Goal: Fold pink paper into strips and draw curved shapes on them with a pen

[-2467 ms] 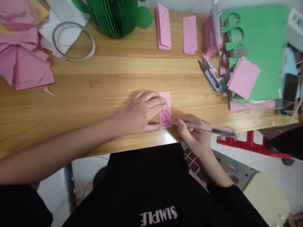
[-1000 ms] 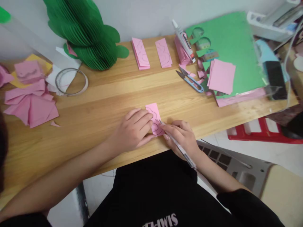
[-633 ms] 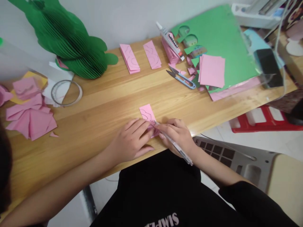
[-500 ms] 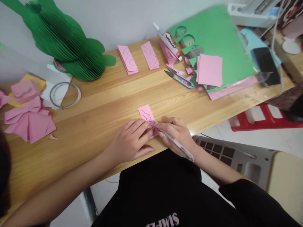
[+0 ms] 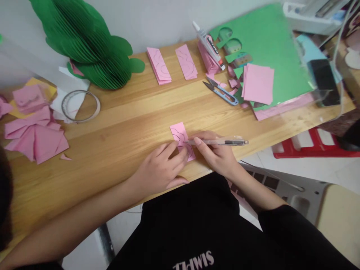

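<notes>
A small pink paper strip (image 5: 179,130) with curved dark outlines lies on the wooden table near its front edge. The spread fingers of my left hand (image 5: 163,168) rest on its lower left part, pressing it flat, and partly cover it. A clear pen (image 5: 226,142) is gripped in my right hand (image 5: 218,153), lying nearly level with its back end pointing right. Its tip is at the middle of the strip, close to the drawn lines. Farther back lie two folded pink papers (image 5: 159,66) (image 5: 186,62) with similar outlines.
Blue thread snips (image 5: 222,92), a glue tube (image 5: 209,47) and a pink paper stack (image 5: 258,84) lie at the back right, by green sheets (image 5: 270,48). Left are a tape roll (image 5: 97,108), pink folded paper (image 5: 47,138) and a green honeycomb-paper shape (image 5: 92,48). A phone (image 5: 323,80) lies far right.
The pen has swung from slanting down toward me to nearly level, pointing right. My right hand has turned with it. My left hand stays on the strip. The view has shifted slightly.
</notes>
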`<state>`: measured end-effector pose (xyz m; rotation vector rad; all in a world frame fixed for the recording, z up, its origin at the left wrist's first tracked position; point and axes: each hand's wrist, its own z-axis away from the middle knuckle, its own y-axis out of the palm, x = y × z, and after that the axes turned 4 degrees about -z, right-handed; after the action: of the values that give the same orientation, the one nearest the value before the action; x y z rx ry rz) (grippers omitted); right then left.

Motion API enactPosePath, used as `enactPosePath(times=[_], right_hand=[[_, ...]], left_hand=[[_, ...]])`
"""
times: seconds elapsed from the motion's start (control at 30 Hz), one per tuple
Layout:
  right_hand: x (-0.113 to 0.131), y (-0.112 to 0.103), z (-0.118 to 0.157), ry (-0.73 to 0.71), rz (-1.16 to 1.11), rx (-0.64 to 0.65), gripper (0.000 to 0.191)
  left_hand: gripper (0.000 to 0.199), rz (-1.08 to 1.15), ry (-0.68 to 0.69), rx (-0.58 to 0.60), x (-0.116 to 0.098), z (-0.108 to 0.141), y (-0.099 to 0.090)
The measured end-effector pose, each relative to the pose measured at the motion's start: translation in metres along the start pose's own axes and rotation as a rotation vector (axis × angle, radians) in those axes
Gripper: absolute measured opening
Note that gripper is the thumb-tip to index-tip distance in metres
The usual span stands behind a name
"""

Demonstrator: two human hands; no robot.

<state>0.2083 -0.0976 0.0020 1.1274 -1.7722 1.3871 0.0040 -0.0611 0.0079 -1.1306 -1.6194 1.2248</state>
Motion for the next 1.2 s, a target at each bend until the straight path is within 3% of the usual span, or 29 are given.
enactPosePath(times=[0.33,0.53,0.9,1.2], right_hand=[[0.003,-0.002,0.000,-0.042,0.071,0.063,0.021],[0.006,-0.006,-0.001,-0.043,0.136,0.130,0.022],[0.006,-0.012,0.013,-0.063,0.216,0.082,0.021],[0.003,-0.005,0.009,-0.117,0.173,0.048,0.019]], left_hand=[[0.077,0.002,-0.015,0.044,-0.004,0.001,-0.003],[0.077,0.006,-0.014,0.054,-0.003,0.001,-0.004],[0.075,0.003,0.028,0.072,0.000,-0.002,-0.007],[0.075,-0.007,0.020,0.068,-0.001,-0.001,-0.006]])
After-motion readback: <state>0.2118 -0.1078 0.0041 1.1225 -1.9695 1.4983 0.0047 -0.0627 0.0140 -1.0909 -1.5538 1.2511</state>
